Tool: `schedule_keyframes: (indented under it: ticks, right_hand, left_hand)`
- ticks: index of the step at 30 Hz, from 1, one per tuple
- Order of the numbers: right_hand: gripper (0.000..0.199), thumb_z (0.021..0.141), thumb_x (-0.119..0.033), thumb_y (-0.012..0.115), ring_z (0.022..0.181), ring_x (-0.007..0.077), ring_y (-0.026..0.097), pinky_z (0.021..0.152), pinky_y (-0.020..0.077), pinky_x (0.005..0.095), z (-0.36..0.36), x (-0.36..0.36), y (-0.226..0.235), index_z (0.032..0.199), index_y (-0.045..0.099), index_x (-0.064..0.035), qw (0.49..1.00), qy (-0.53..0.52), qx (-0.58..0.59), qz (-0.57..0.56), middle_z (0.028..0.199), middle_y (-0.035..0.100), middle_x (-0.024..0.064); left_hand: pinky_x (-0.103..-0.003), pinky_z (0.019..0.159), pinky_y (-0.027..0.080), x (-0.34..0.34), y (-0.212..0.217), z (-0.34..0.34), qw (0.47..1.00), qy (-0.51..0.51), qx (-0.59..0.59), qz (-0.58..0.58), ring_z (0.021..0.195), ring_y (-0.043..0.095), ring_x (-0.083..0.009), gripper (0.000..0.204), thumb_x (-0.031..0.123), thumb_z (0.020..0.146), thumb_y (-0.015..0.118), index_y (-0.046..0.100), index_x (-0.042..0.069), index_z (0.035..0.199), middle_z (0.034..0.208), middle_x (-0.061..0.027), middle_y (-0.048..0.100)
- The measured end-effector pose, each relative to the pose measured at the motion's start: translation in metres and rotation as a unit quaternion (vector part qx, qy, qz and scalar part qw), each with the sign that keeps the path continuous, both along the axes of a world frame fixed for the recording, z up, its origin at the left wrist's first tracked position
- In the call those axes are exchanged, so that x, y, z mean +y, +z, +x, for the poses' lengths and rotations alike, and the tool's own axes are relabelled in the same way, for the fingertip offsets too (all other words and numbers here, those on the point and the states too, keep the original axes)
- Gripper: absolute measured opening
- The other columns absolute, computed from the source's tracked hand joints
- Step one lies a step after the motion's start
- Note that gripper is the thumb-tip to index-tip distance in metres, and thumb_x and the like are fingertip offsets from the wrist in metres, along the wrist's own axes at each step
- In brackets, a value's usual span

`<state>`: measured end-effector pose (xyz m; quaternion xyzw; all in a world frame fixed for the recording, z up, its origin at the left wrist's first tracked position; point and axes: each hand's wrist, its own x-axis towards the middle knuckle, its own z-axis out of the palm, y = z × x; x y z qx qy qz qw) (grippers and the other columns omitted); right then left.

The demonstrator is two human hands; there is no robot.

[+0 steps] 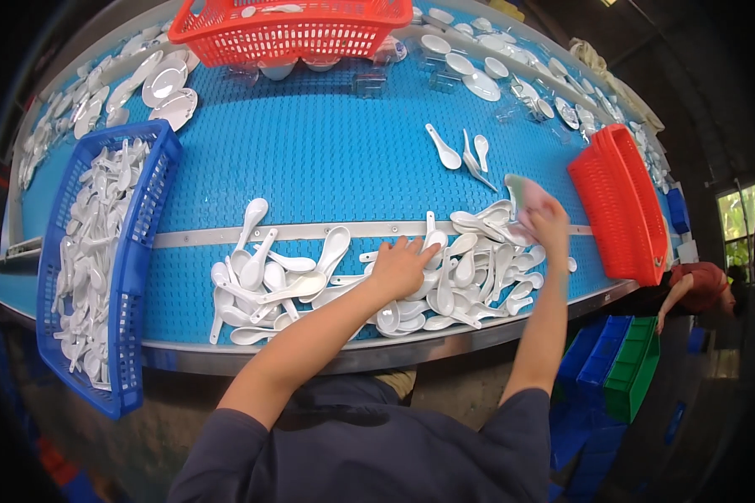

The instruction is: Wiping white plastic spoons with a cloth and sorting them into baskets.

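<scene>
White ceramic soup spoons lie in a large heap (486, 277) at the near edge of the blue conveyor. My left hand (404, 267) rests on the left side of this heap, its fingers spread over the spoons. At the heap's far right is my right hand (547, 222), smeared by motion. A pale, pinkish and greenish blur (524, 193) shows at its fingers; I cannot make out what it is. Left of my left forearm is a smaller pile of spoons (268, 285). Farther out on the belt lie a few separate spoons (445, 147).
A blue basket (169, 151) full of spoons stands at the left. Red baskets (617, 205) stand at the right edge, another red basket (285, 42) at the back. Plates (174, 109), bowls (459, 64) and clear glassware (369, 84) line the far side. Another person (698, 285) is far right.
</scene>
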<state>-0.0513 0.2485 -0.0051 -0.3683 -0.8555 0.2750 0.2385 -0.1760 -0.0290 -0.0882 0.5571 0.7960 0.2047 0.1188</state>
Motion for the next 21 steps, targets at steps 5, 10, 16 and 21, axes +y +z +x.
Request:
schedule_keyframes:
  ticks: [5, 10, 16, 21]
  right_hand:
    - [0.020, 0.087, -0.007, 0.048, 0.070, 0.0119, 0.058, 0.057, 0.0460, 0.0207, 0.195, -0.034, 0.048, 0.105, 0.052, 0.0002, 0.919, -0.158, 0.253, -0.257, 0.089, 0.059, 0.0061]
    - [0.017, 0.082, -0.005, 0.053, 0.072, 0.0148, 0.059, 0.058, 0.0461, 0.0225, 0.396, -0.064, 0.026, 0.097, 0.056, 0.0008, 0.875, -0.269, 0.360, -0.180, 0.085, 0.061, 0.0075]
    - [0.017, 0.078, -0.005, 0.056, 0.073, 0.0168, 0.059, 0.060, 0.0468, 0.0245, 0.557, -0.083, -0.069, 0.094, 0.058, 0.0010, 0.930, -0.277, 0.213, -0.114, 0.083, 0.062, 0.0088]
    - [0.015, 0.071, -0.005, 0.057, 0.082, 0.0203, 0.057, 0.075, 0.0461, 0.0315, 0.563, -0.118, -0.098, 0.083, 0.064, -0.0013, 0.810, -0.440, 0.356, -0.155, 0.091, 0.062, 0.0104]
  left_hand:
    - [-0.050, 0.095, 0.032, -0.015, 0.007, -0.001, 0.999, 0.004, -0.026, -0.045, 0.123, 0.030, -0.0378, 0.058, 0.011, 0.075, 0.052, 0.037, 0.019, 0.131, 0.136, -0.0183, 0.028]
    - [-0.051, 0.099, 0.027, -0.048, 0.031, 0.014, 0.995, -0.043, -0.022, 0.083, 0.125, 0.023, -0.0437, 0.055, 0.012, 0.071, 0.060, 0.045, 0.014, 0.124, 0.136, -0.0249, 0.022]
    - [-0.051, 0.100, 0.025, -0.104, 0.040, 0.020, 0.987, -0.096, -0.016, 0.124, 0.125, 0.020, -0.0443, 0.058, 0.013, 0.067, 0.065, 0.047, 0.012, 0.122, 0.136, -0.0246, 0.023]
    - [-0.051, 0.099, 0.027, -0.155, 0.047, 0.009, 0.984, -0.083, 0.011, 0.157, 0.123, 0.023, -0.0456, 0.053, 0.011, 0.067, 0.064, 0.050, 0.010, 0.117, 0.134, -0.0246, 0.027]
